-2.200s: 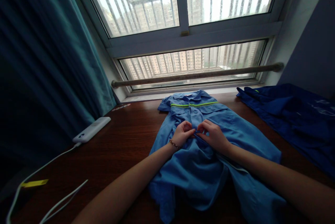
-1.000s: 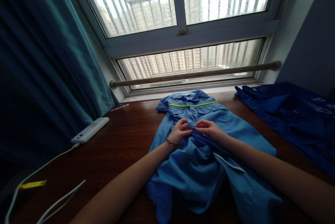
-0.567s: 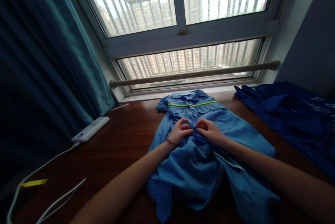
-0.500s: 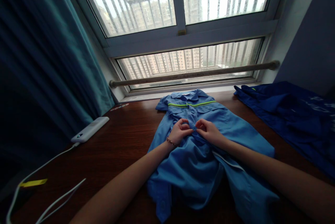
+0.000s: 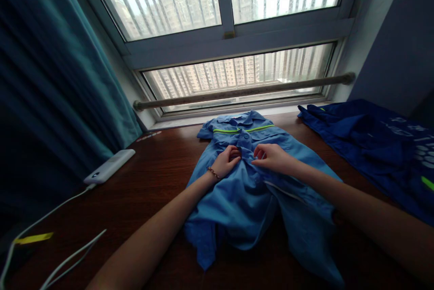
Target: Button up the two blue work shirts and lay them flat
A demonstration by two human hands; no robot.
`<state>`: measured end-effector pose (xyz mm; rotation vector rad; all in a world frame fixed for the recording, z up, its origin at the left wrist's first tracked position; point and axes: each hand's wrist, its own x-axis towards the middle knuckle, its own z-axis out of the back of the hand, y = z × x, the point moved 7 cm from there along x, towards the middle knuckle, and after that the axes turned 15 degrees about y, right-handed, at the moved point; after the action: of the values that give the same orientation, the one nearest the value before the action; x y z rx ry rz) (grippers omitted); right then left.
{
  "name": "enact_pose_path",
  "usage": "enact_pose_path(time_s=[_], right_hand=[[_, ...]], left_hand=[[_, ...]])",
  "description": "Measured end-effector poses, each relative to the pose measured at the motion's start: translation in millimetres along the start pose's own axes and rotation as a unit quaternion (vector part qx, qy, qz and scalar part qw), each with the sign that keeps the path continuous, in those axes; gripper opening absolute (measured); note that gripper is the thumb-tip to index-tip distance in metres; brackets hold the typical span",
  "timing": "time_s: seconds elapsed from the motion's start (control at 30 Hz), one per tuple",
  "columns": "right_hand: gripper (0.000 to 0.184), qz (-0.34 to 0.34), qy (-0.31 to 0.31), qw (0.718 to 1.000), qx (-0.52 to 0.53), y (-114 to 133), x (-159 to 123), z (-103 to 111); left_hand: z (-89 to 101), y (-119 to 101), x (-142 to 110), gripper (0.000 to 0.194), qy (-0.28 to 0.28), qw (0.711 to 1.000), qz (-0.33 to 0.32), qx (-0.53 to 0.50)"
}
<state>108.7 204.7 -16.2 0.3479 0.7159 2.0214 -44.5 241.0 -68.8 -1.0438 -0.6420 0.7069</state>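
Note:
A light blue work shirt (image 5: 237,208) with a collar and a yellow-green stripe across the chest lies front up, its lower part rumpled. My left hand (image 5: 224,162), with a beaded bracelet at the wrist, pinches the front edge of the shirt around mid-body. Just to the right, my right hand (image 5: 273,158) rests at the shirt front with thumb and curled fingers apart; its thumb tip is at the cloth. A button (image 5: 246,136) shows on the front above the hands. Folds and fingers hide the cloth's edge between them.
Dark blue clothing (image 5: 366,141) with white print lies at the right on the brown wooden table (image 5: 152,181). A white power bank (image 5: 110,166) with a white cable (image 5: 50,215) is at the left, by a teal curtain (image 5: 91,77). A rail (image 5: 244,91) crosses the window behind.
My hands have moved slightly apart; the right thumb and fingers have separated from their pinch at the shirt front. The shirt's lower right part has shifted, and the view has moved a little.

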Motion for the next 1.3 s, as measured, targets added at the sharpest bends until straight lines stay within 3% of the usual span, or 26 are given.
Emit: enact_pose_path(time_s=[0.13,0.2,0.27,0.33,0.43,0.5,0.63,0.8,0.93,1.03,1.13,1.3], right_hand=[[0.034,-0.052,0.027,0.995,-0.081,-14,-2,3],[0.032,-0.078,0.045,0.993,-0.080,-20,-3,4],[0.021,-0.090,0.114,0.988,-0.053,-22,-3,-2],[0.017,-0.079,0.186,0.979,-0.029,-18,-4,-9],[0.027,-0.067,0.245,0.967,0.013,-14,-7,-14],[0.030,-0.079,0.250,0.964,0.047,-16,-8,-13],[0.026,-0.060,0.195,0.970,0.133,-12,-6,-4],[0.021,-0.079,0.205,0.920,0.326,-8,-7,-27],[0.015,-0.085,0.173,0.949,0.250,-12,-2,-47],[0.015,-0.093,0.140,0.968,0.186,-23,7,-50],[0.020,-0.107,0.080,0.982,0.136,-43,16,-37],[0.023,-0.104,-0.098,0.988,0.049,-81,22,5]], left_hand=[[21.6,2,-2,0.046,-0.021,0.999,-0.001,0.029],[28.6,2,-4,0.047,-0.028,0.999,0.001,0.046],[29.9,-4,-5,0.043,-0.020,0.997,0.000,0.078],[28.5,-15,-6,0.033,-0.032,0.991,0.004,0.128],[19.5,-40,-13,0.012,-0.079,0.975,0.023,0.205],[0.3,-57,-17,0.010,-0.048,0.972,0.036,0.227],[-47.5,-69,-25,0.014,0.085,0.963,0.069,0.245],[-61.6,-62,-29,0.017,0.087,0.943,0.091,0.309],[-57.1,-54,-24,0.013,0.087,0.936,0.078,0.333],[-46.6,-49,-21,0.016,0.077,0.933,0.066,0.345],[-30.4,-44,-18,0.019,0.058,0.929,0.053,0.363],[-4.5,-36,-13,0.014,0.027,0.928,0.019,0.370]])
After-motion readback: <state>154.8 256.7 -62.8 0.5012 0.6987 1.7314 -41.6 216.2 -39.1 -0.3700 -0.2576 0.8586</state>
